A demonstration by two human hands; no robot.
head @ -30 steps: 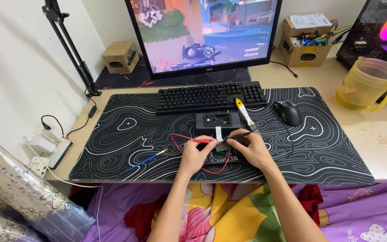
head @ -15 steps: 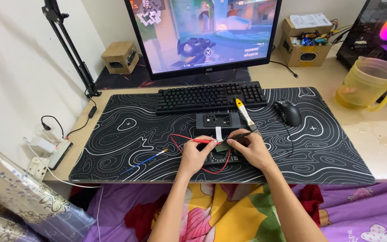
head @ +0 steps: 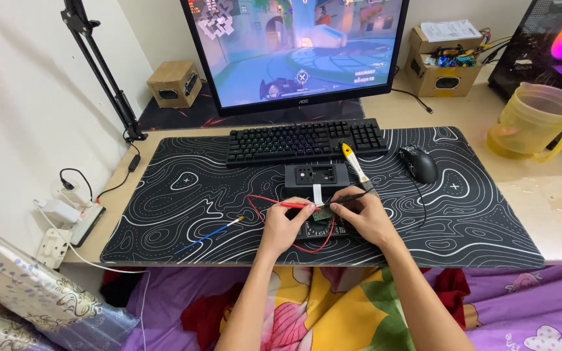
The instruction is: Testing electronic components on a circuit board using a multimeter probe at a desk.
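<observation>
Two bare hands meet low at the middle of the desk, over a small green circuit board [head: 321,215] that lies on a dark flat unit on the black desk mat [head: 183,195]. Nearest of all, at 6 o'clock, is bright cloth in purple, yellow and red [head: 333,312] under the forearms. The left hand [head: 283,224] is closed round a red probe [head: 287,205], whose tip points at 3 o'clock to the board; a red wire [head: 307,247] loops from it under both hands. The right hand [head: 367,216] pinches a thin black probe [head: 352,196], its tip resting at the board's edge.

At 9 o'clock from the hands a blue-handled tool [head: 208,235] lies alone on the mat. Just beyond the board, at 12 o'clock, sits a grey rectangular box [head: 316,175] with round holes, and a yellow-handled brush [head: 355,164] lies slanted beside it. A black mouse [head: 418,163] rests at 2 o'clock. Farther on, a black keyboard [head: 304,140] spans the mat's far edge, and behind it stands a monitor [head: 294,49] showing a game scene.

Far right, a yellow plastic jug [head: 535,123] stands on the pale desk top. A cardboard box [head: 442,62] and a small wooden speaker [head: 175,83] flank the monitor. At 9 o'clock, a white power strip [head: 66,221] hangs off the desk beside a white wall, with a black stand arm [head: 102,71] above
</observation>
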